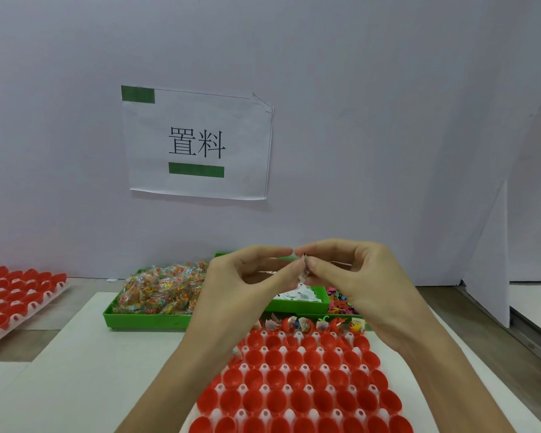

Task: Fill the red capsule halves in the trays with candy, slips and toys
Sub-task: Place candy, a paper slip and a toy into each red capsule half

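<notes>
A white tray point(264, 367) of several red capsule halves point(294, 379) lies in front of me; the far row holds slips, candy and toys, the nearer rows look empty. Both hands hover above the tray's far end. My right hand point(350, 276) pinches small white paper slips point(303, 270) between thumb and fingers. My left hand point(247, 273) meets it at the fingertips, touching the same slips. Behind them sit a green bin of candy packets point(160, 292), a green bin of slips point(303, 296) and a pile of colourful toys point(341, 303).
A second tray of red halves point(10, 301) lies at the far left. A white wall with a taped paper sign point(197, 142) stands close behind the bins. A white panel point(487, 260) closes the right side.
</notes>
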The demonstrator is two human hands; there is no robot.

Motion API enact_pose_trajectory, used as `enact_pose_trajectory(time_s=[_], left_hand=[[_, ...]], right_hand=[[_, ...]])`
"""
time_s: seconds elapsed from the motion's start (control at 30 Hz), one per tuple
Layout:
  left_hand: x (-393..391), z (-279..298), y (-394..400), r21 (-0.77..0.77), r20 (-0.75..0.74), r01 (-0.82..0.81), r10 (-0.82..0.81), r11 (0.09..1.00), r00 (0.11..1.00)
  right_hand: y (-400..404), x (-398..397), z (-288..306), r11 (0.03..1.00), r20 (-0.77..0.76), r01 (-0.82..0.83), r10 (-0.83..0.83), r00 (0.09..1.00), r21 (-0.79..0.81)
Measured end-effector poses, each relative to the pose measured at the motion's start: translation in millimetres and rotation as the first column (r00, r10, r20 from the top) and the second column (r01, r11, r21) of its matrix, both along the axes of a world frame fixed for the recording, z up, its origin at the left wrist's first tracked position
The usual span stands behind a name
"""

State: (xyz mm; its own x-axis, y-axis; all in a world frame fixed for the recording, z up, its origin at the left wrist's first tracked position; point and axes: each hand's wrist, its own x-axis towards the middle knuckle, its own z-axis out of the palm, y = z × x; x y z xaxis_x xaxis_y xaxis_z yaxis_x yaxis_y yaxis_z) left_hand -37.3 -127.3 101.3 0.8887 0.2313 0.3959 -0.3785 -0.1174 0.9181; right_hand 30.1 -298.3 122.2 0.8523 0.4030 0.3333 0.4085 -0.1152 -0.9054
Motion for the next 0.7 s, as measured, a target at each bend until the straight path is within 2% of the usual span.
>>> enact_pose_trajectory(time_s=[0.07,0.2,0.27,0.37,0.43,0.53,0.7], left_hand=[[-1,-1,0,0.038,0.011,0.004,-0.005,0.999,1.000],[0,-9,-7,0.231,0.203,-0.262,0.217,0.937,0.955],[1,-12,-11,0.325,0.354,-0.403,0.285,0.855,0.891],[3,-15,-9,0.423,0.533,-0.562,0.306,0.711,0.789],[4,-17,-5,0.458,0.610,-0.640,0.306,0.617,0.731],[6,-19,-3,0.497,0.672,-0.702,0.285,0.511,0.683],[10,-28,-10,0.490,0.702,-0.676,0.211,0.550,0.680]], right_hand=[[1,1,-1,1.000,0.009,-0.019,0.018,1.000,0.007],[4,3,-5,1.000,0.034,-0.022,0.022,0.999,-0.007],[5,2,-7,1.000,0.036,-0.022,0.022,0.999,0.015],[7,2,-10,0.997,-0.052,-0.020,0.024,0.998,0.074],[7,0,-11,0.998,-0.119,-0.010,0.016,0.993,0.056],[8,-3,-8,0.985,-0.232,-0.079,0.114,0.966,0.157],[8,-6,-7,0.978,-0.239,-0.053,0.101,0.966,0.201]])
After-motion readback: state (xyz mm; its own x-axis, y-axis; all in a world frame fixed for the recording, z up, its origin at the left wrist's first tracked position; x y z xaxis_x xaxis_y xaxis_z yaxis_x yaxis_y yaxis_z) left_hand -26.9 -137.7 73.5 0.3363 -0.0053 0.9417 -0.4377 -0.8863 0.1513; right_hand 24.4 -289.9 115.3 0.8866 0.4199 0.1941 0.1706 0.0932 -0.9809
